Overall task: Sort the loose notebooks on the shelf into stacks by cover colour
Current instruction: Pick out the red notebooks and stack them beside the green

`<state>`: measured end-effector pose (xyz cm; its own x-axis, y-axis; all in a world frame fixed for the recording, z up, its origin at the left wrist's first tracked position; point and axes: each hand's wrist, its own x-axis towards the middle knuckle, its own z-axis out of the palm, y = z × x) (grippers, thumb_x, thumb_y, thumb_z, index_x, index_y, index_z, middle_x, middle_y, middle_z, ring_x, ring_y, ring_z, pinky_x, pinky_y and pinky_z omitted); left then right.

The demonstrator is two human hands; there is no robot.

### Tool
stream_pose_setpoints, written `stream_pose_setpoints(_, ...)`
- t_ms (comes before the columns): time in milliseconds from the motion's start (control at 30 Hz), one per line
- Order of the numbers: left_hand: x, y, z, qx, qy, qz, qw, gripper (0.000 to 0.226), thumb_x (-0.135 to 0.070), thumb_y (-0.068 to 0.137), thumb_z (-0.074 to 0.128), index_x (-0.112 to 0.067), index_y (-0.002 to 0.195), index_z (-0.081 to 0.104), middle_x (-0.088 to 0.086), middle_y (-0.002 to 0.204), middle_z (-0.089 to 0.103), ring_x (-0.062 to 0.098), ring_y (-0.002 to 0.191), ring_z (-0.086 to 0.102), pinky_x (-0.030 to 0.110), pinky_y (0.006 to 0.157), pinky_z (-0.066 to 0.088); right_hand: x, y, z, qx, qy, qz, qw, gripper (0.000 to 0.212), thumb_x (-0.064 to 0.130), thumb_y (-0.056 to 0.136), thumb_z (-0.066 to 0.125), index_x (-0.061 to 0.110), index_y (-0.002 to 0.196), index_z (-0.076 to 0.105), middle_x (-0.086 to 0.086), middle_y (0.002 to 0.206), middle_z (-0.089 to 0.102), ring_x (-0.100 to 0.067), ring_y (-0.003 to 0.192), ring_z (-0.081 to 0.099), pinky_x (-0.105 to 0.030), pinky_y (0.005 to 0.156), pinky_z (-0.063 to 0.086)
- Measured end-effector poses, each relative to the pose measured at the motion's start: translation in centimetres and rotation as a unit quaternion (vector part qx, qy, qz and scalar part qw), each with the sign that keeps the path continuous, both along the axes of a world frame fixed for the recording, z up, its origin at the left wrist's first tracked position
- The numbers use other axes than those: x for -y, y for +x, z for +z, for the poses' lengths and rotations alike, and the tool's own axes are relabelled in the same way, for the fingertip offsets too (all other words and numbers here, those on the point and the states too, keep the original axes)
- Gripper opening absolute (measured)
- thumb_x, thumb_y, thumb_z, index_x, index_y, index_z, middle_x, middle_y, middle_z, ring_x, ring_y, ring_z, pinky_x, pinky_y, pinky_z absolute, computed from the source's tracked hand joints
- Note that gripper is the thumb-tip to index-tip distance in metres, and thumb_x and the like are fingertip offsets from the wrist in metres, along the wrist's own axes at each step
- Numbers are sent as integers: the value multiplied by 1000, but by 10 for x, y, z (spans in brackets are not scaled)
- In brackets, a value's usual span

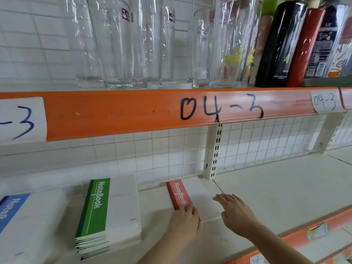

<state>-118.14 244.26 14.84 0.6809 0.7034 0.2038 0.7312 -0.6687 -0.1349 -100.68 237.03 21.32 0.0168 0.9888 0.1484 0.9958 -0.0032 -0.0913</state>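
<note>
Blue notebook stack (22, 221) cut by left edge; count perhaps unreadable.

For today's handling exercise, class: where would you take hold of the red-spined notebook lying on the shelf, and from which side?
Probably at its near short edge, from the front. The red-spined notebook lies flat with its far end at the wire back panel and the green stack to its left. The left hand already rests at the near spine corner; the right hand hovers open beside it.
</note>
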Motion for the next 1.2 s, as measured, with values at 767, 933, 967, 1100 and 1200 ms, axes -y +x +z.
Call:
stream_pose_setpoints(767, 79, -336, 127, 99, 188, 145, 966, 32, -34, 80, 38, -22, 58, 57, -6, 52, 53, 13, 44, 49, 19, 47, 33, -18, -233, 68, 34, 116, 154, 981, 56, 14, 80, 67, 26, 134, 53, 9, 132, 58, -16, 109, 63, -33, 84, 54)
stream_pose_setpoints(933, 87, -416, 130, 86, 209, 183, 957, 30, -37, 79, 40, -22, 59, 57, -5, 53, 54, 15, 46, 51, 20, 47, 37, -20, -308, 74, 14, 92, 194, 977, 60, 3, 59, 83, 16, 116, 67, -1, 108, 71, -21, 79, 71, -29, 65, 55)
stream_pose_setpoints(967, 87, -431, 130, 94, 208, 183, 956, 30, -36, 79, 40, -21, 60, 56, -4, 53, 54, 16, 46, 50, 20, 47, 40, -20, -321, 73, 27, 102, 183, 977, 63, 2, 51, 86, 15, 111, 69, -2, 100, 73, -21, 71, 70, -26, 58, 53)
stream_pose_setpoints(1100, 87, -488, 130, 95, 193, 176, 961, 31, -35, 80, 38, -20, 62, 59, -5, 55, 56, 16, 49, 52, 23, 54, 47, -16, -384, 77, 1, 93, 184, 978, 61, 6, 59, 82, 17, 116, 67, 0, 101, 72, -25, 79, 69, -26, 60, 47)
stream_pose_setpoints(1200, 87, -530, 131, 79, 172, 167, 968, 32, -35, 80, 37, -20, 68, 63, -5, 61, 63, 16, 55, 59, 28, 67, 54, -17, -430, 80, 34, 131, 203, 970, 61, 17, 54, 84, 20, 113, 67, 1, 99, 73, -23, 83, 70, -26, 70, 51)
